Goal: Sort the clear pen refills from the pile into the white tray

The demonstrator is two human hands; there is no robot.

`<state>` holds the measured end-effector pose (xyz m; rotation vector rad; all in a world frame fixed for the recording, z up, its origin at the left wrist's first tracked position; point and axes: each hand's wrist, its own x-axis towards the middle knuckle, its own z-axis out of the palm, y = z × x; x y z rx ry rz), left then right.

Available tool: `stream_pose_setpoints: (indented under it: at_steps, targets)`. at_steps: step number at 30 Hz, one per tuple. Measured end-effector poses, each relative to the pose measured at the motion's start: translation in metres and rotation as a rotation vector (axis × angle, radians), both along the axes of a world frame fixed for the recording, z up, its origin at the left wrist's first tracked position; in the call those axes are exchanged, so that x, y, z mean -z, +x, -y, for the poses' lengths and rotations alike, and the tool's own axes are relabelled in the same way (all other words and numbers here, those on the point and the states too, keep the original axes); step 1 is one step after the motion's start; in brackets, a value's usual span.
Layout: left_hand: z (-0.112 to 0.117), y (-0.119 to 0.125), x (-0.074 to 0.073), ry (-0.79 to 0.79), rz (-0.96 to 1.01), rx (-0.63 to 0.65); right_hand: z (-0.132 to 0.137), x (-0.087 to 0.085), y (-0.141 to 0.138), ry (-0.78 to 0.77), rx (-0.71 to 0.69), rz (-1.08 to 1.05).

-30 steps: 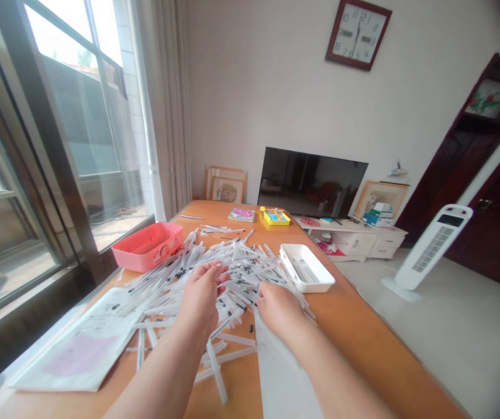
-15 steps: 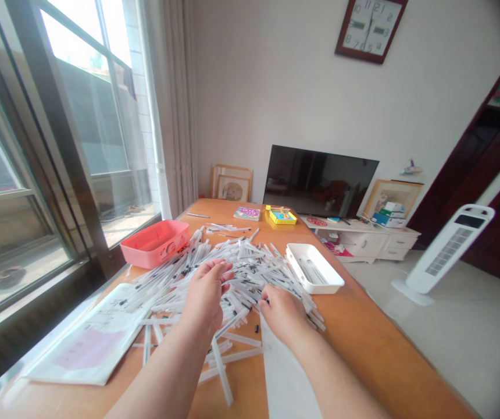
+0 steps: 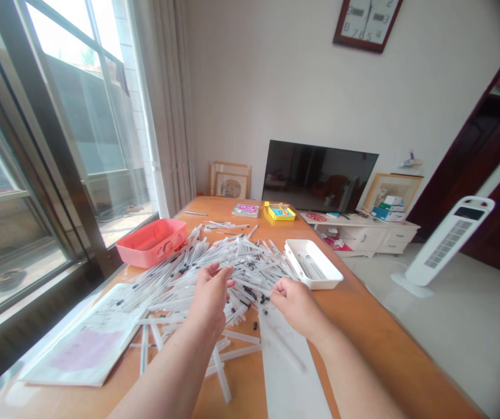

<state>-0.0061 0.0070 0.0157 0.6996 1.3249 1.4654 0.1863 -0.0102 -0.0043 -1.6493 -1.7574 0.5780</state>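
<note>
My left hand (image 3: 213, 294) hovers over the near side of a big heap of translucent pen barrels (image 3: 175, 288), fingers bent and thumb drawn in toward them. Whatever lies between those fingertips is too small to make out. At the heap's right edge is my right hand (image 3: 293, 301), closed in a pinch, its contents hidden. Below it a sheet of white paper (image 3: 293, 390) lies on the table, with a blurred clear pen barrel (image 3: 285, 348) over it. Small black pen parts (image 3: 255, 326) are scattered between the hands.
A white tray (image 3: 335, 279) holding a few slim rods stands right of the heap, and a red basket (image 3: 132, 256) stands left. A booklet (image 3: 79, 343) lies near left. Farther back are a magazine (image 3: 245, 210) and a yellow box (image 3: 281, 215).
My right hand has moved slightly right and up, away from the paper. A blurred pen barrel now shows over the paper. My left hand keeps nearly the same place, its fingers shifted slightly.
</note>
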Motion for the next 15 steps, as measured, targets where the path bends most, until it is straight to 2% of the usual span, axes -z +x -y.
stream_pose_setpoints:
  at_steps: [3,6,9,12,15]
  targets:
    - [0.003,0.006,0.004,-0.022,0.056,0.014,0.001,-0.002,-0.003,0.014,-0.014,-0.156]
    - [0.004,0.010,0.009,-0.037,0.133,0.142,0.003,-0.003,-0.011,0.004,-0.077,-0.301]
    - [0.002,0.010,0.011,-0.019,0.200,0.258,0.002,0.000,-0.015,-0.016,-0.166,-0.342]
    - [-0.001,0.007,0.011,-0.004,0.194,0.210,-0.002,0.003,-0.014,0.047,-0.126,-0.204]
    - [-0.003,0.003,0.007,0.015,0.178,0.156,-0.009,0.006,-0.011,0.179,-0.005,0.107]
